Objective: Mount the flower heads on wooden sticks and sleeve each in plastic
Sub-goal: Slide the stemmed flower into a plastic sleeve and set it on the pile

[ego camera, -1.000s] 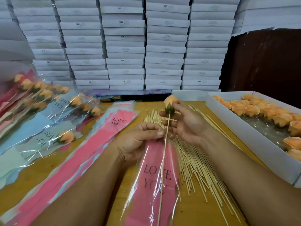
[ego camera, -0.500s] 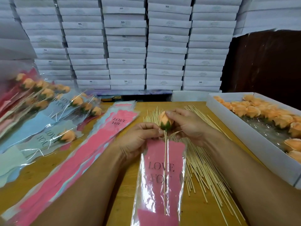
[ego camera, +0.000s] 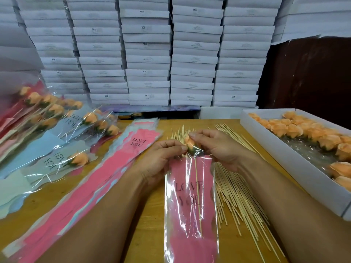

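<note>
A peach flower head [ego camera: 190,142] sits on a thin wooden stick [ego camera: 197,188] whose length lies inside a clear plastic sleeve [ego camera: 190,202] with a pink "LOVE YOU" insert. The flower is at the sleeve's open top edge. My left hand [ego camera: 161,158] pinches the sleeve's mouth on the left of the flower. My right hand [ego camera: 218,147] pinches the flower head from above and the right. The sleeve hangs down toward me over the wooden table [ego camera: 152,234].
Loose wooden sticks [ego camera: 239,196] lie spread under my right hand. A white box [ego camera: 284,162] of peach flower heads [ego camera: 296,130] stands at the right. Empty pink sleeves [ego camera: 91,190] lie left of centre, finished sleeved flowers [ego camera: 57,120] at the far left. White boxes [ego camera: 148,54] are stacked behind.
The flower on its stick has gone down into the sleeve, from well above the mouth to the top edge. Both hands came closer together around it.
</note>
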